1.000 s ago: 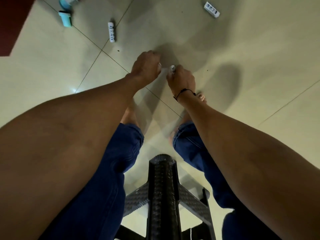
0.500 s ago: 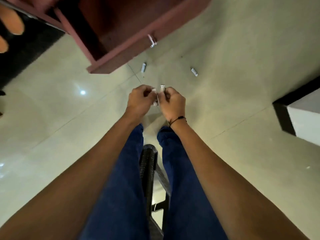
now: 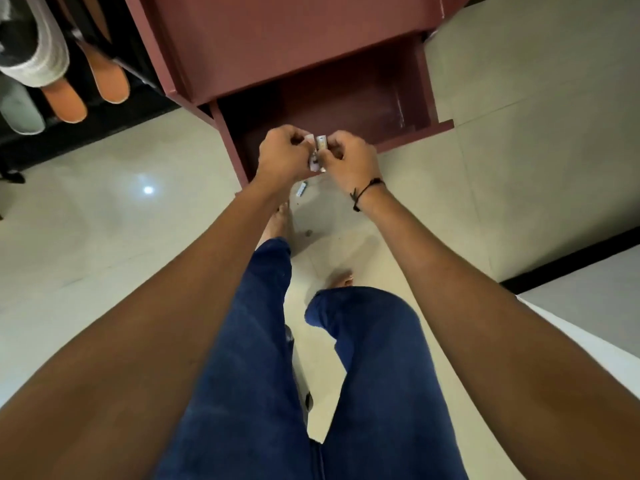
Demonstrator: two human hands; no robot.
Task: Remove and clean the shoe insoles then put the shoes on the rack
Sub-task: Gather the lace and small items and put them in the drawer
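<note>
Left hand [image 3: 284, 154] and right hand [image 3: 349, 157] are up together in front of the open drawer [image 3: 346, 98], fingers curled, both pinching a few small white items [image 3: 319, 150] between them. What the items are, can't tell: too small, partly hidden by fingers. One stands upright between the thumbs, at least one more pokes out below the hands. Black cord bracelet [image 3: 367, 190] on the right wrist.

Landmark is the drawer, maroon, pulled out of a maroon cabinet [image 3: 277, 39]. Hands hover over its near edge. Just below that edge, on the tiled floor [image 3: 104, 237], lies another small white item [image 3: 302, 188]. Bare feet and blue jeans [image 3: 259, 341] further below the drawer, person standing.

Task things: left of the drawer, past the cabinet side, a dark shoe rack [image 3: 86, 109] holds a grey shoe [image 3: 38, 53], two orange insoles [image 3: 107, 81] sticking out beside it, and a pale insole [image 3: 20, 112] at the far left edge. Nothing from the rack is in either hand.
</note>
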